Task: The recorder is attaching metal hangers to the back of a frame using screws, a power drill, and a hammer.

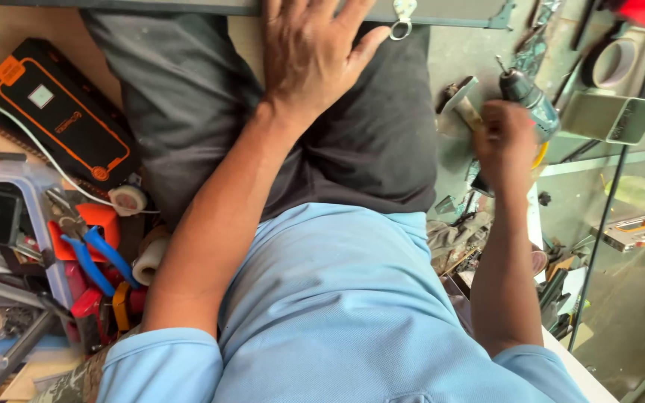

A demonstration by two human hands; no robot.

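Observation:
My left hand (315, 52) lies flat with fingers spread on my dark trousers (188, 97), its fingertips reaching a grey metal bar (188, 6) along the top edge. My right hand (505, 142) is closed around the grip of a teal power drill (529, 95), held out to the right of my leg with the chuck pointing up and left. A pale disc-shaped part (457, 101) sits just left of the drill. My light blue shirt (337, 298) fills the lower middle.
At left lie a black and orange case (61, 112), a white tape roll (127, 199), blue-handled pliers (98, 257) and a clear box of tools (9, 224). At right are a grey metal channel piece (610, 116), a tape roll (614, 63) and scattered tools (561, 283).

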